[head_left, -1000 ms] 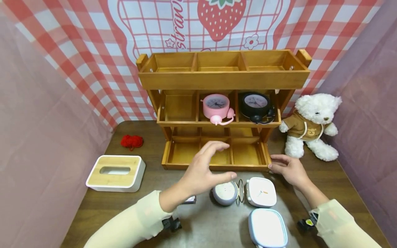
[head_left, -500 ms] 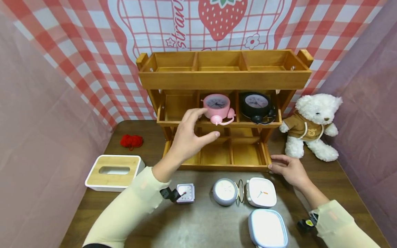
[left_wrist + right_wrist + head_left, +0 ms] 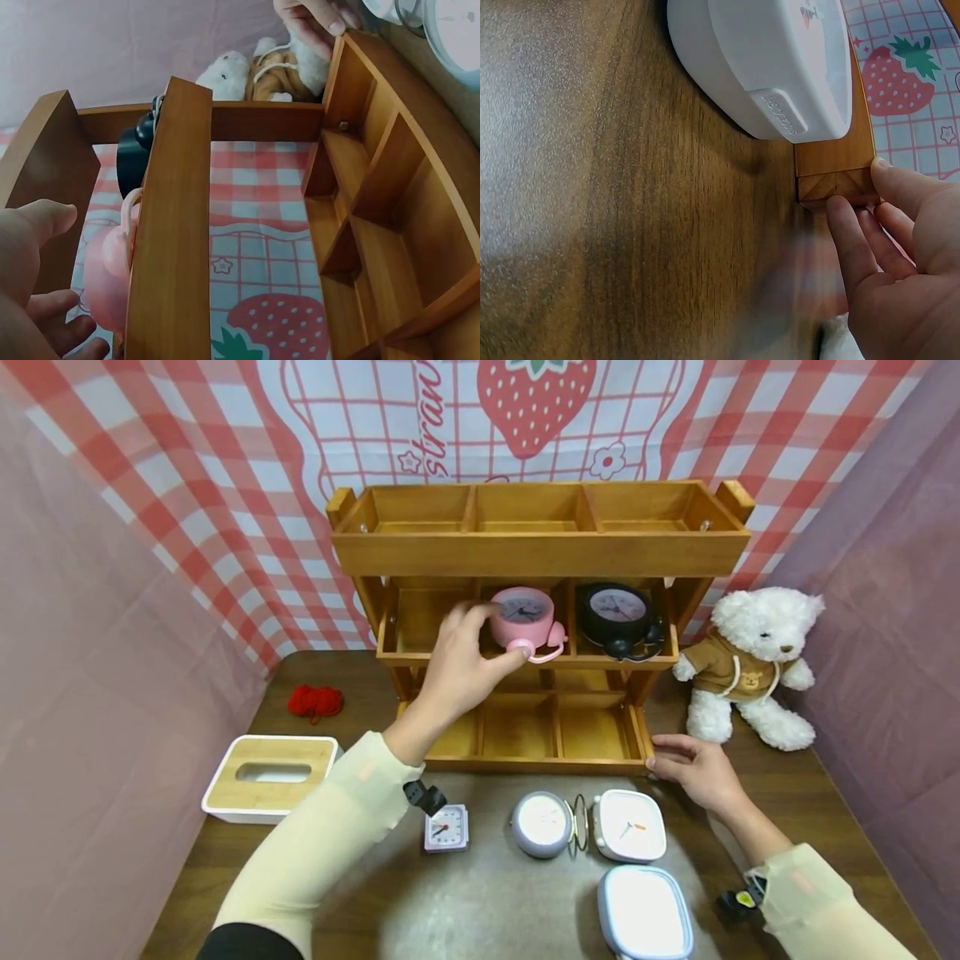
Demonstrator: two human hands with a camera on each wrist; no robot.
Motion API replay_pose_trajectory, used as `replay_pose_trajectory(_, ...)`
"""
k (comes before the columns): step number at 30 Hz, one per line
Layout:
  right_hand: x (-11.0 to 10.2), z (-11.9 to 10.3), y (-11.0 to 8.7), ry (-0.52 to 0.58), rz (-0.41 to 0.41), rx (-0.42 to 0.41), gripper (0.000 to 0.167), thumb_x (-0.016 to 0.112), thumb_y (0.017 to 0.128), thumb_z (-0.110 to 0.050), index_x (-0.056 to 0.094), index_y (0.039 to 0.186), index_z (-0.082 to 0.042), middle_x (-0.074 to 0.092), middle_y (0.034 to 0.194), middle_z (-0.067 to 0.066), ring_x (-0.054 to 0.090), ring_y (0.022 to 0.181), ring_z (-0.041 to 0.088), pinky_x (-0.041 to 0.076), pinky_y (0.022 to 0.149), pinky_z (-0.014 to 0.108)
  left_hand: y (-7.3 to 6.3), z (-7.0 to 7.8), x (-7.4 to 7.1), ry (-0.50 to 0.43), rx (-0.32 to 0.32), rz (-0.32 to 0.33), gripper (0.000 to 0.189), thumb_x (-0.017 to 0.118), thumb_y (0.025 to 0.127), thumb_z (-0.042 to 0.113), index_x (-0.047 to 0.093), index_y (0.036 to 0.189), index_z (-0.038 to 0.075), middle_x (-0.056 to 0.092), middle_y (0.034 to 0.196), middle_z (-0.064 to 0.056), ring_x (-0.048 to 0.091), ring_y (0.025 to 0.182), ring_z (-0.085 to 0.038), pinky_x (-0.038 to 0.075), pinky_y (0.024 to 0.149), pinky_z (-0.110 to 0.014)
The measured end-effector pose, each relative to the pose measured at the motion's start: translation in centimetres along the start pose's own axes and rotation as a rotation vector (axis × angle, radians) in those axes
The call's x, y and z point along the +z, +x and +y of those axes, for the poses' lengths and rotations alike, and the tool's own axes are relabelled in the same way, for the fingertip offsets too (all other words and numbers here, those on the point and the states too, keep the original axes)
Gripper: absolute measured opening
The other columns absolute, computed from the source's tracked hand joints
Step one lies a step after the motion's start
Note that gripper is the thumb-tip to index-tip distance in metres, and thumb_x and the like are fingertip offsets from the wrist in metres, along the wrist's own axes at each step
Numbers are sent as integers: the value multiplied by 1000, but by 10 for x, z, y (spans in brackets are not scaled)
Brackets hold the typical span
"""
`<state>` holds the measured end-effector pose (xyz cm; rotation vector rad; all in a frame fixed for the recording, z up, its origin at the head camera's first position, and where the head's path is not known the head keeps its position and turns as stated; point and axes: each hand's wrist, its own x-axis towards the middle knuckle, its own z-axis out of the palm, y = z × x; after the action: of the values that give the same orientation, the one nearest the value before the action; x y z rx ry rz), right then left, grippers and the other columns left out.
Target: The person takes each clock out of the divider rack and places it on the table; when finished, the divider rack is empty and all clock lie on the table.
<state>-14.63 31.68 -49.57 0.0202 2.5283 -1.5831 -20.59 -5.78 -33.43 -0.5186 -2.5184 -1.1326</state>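
Observation:
My left hand (image 3: pixel 467 658) reaches to the pink alarm clock (image 3: pixel 522 618) in the middle compartment of the wooden shelf's middle tier. In the left wrist view, its thumb and fingers (image 3: pixel 54 307) are spread beside the pink clock (image 3: pixel 107 281), with a gap at the thumb. To the right sits a black alarm clock (image 3: pixel 617 614) in the neighbouring compartment. My right hand (image 3: pixel 701 772) holds the bottom right front corner of the wooden shelf (image 3: pixel 540 556); in the right wrist view, thumb and fingers (image 3: pixel 845 232) pinch that corner.
On the table before the shelf lie a small purple clock (image 3: pixel 446 828), a round grey clock (image 3: pixel 542 825), a white clock (image 3: pixel 630 827) and a blue-rimmed clock (image 3: pixel 645 912). A tissue box (image 3: pixel 270 777) and red yarn (image 3: pixel 315 702) are left; a teddy bear (image 3: pixel 750 668) sits right.
My left hand has moved up and left from in front of the bottom tier to the pink alarm clock, uncovering the purple clock. The right hand stays at the shelf corner.

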Motion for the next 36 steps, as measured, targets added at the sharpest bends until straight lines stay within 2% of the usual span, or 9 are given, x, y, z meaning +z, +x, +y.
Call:
replay_pose_trajectory(7, 0, 2, 0, 4, 10, -13, 53, 74, 95, -16, 57, 139, 8, 66, 126, 32, 69, 91, -2, 61, 79, 28, 4, 1, 5, 57, -42, 7, 65, 84, 83, 41, 64, 133, 4, 53, 143, -15, 49, 132, -35, 42, 110, -48)
replay_pose_trajectory(14, -1, 4, 0, 16, 16, -18, 53, 74, 95, -15, 57, 139, 9, 68, 122, 32, 70, 88, -1, 61, 78, 28, 5, 1, 11, 132, -43, 31, 60, 82, 83, 43, 64, 130, 10, 58, 136, -15, 51, 125, -37, 43, 103, -51)
replay_pose_trajectory(20, 0, 4, 0, 30, 14, -13, 53, 75, 95, -15, 57, 139, 9, 67, 124, 32, 71, 88, -1, 61, 78, 28, 3, -1, 15, 140, -31, 82, 54, 85, 79, 42, 67, 121, 13, 62, 129, -14, 52, 121, -36, 43, 100, -52)
replay_pose_trajectory(26, -1, 2, -1, 28, 21, -16, 54, 76, 94, -16, 57, 138, 8, 65, 127, 33, 68, 91, -4, 60, 78, 25, -3, 2, 17, 115, -20, 102, 54, 86, 76, 39, 64, 117, 12, 58, 120, -17, 52, 112, -34, 46, 90, -48)
replay_pose_trajectory(29, 0, 1, -2, 31, 18, -23, 54, 76, 94, -16, 57, 138, 9, 63, 129, 34, 67, 93, -5, 60, 79, 25, -6, 7, 17, 75, -42, 100, 64, 85, 73, 32, 59, 126, 8, 53, 123, -17, 50, 115, -32, 47, 94, -46)
replay_pose_trajectory(34, 1, -1, -2, 35, 22, -26, 53, 76, 93, -15, 58, 137, 10, 64, 128, 35, 67, 92, -5, 60, 79, 24, -7, 15, 18, 27, -110, 59, 100, 87, 70, 25, 37, 153, 0, 42, 137, -21, 42, 128, -32, 46, 105, -45)
replay_pose_trajectory(36, 1, 0, -2, 41, 20, -22, 53, 76, 94, -15, 57, 137, 10, 64, 127, 35, 68, 91, -5, 60, 78, 24, -6, 16, 19, 19, -123, 40, 100, 87, 70, 23, 38, 154, 1, 40, 139, -21, 40, 130, -32, 45, 107, -45)
